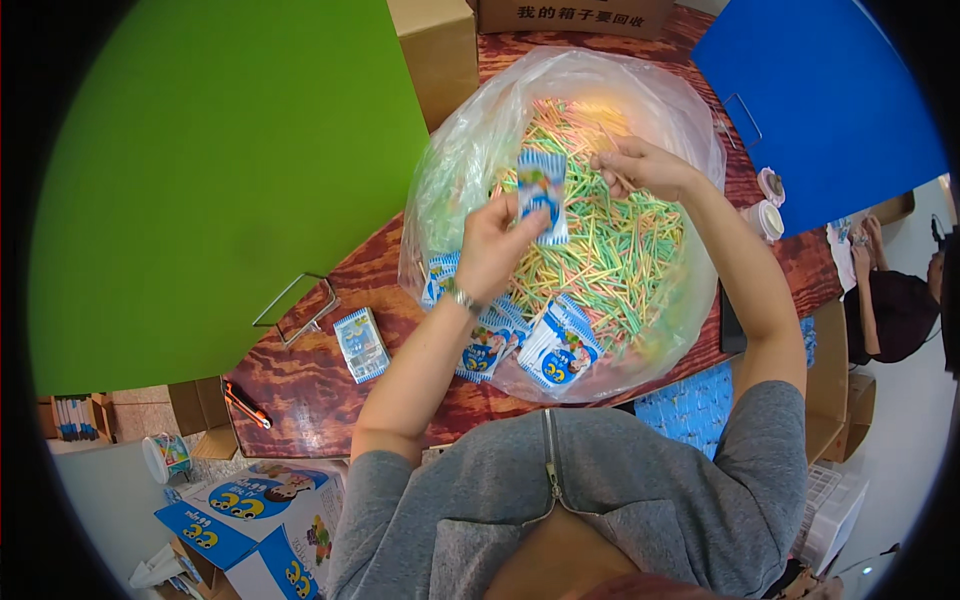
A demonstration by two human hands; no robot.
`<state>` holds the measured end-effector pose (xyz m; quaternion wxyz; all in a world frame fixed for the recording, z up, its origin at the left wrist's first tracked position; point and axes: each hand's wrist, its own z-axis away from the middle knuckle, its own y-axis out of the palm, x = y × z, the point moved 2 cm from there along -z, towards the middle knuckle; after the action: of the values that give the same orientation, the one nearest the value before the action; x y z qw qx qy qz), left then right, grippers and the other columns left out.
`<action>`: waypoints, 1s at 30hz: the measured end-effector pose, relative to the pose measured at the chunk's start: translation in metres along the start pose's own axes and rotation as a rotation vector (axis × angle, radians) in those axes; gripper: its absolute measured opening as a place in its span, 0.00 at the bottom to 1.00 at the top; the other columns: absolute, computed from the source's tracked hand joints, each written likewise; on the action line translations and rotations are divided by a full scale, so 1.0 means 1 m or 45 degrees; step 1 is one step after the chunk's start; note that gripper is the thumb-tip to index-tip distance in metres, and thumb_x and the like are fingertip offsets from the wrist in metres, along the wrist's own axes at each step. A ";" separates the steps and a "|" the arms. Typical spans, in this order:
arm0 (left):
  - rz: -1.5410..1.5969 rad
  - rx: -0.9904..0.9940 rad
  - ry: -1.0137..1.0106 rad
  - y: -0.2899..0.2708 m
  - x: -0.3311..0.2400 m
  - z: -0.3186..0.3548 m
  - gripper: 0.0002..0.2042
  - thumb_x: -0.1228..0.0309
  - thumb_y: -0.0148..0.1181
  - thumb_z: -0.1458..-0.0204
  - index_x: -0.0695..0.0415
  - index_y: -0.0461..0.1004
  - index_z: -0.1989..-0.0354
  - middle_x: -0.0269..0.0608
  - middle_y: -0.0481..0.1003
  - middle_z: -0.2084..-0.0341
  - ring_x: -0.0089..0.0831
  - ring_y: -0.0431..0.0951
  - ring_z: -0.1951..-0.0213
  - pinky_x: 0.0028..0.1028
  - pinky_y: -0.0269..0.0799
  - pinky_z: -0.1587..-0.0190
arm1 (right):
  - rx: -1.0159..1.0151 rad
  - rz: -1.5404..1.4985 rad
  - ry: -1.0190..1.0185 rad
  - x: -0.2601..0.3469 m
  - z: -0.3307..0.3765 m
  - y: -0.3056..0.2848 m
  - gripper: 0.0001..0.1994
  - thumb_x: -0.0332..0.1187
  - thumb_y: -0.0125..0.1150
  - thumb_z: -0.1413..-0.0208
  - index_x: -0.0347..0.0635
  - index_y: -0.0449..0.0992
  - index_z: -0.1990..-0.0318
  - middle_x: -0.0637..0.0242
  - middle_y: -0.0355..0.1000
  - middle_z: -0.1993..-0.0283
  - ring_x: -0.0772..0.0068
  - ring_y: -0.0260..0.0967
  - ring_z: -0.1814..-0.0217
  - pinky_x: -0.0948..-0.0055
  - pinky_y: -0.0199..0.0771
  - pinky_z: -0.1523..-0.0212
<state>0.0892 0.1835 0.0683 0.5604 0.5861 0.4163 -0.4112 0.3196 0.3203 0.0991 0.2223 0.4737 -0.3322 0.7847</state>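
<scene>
A big clear plastic bag (436,185) lies open on the table, filled with thin pastel sticks (625,260) in pink, yellow and green. Over the heap, my left hand (488,245) grips a small blue-and-white packet (541,185) between thumb and fingers. My right hand (648,168) is to the packet's right, its fingers pinched around a few thin sticks (620,180). More blue-and-white packets (560,348) rest on the bag's near side, below my left wrist.
A flat packet (361,345) and an orange-black box cutter (247,404) lie on the table's left. Green (230,190) and blue (820,100) panels flank the bag. White tubs (766,221) stand right. A co-worker's arms (868,270) show at far right.
</scene>
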 end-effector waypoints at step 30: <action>-1.019 -0.438 0.734 -0.020 -0.011 0.043 0.10 0.74 0.72 0.55 0.61 0.74 0.72 0.35 0.76 0.76 0.20 0.72 0.77 0.22 0.68 0.75 | 0.456 0.985 -0.097 0.146 0.070 0.070 0.28 0.39 0.44 0.32 0.48 0.46 0.28 0.63 0.69 0.72 0.70 0.71 0.73 0.68 0.74 0.70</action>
<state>0.0659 0.1403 0.0712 0.3102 0.3700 0.8066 -0.3410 0.2489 0.2261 0.2309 -0.1866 0.3740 -0.3520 0.8375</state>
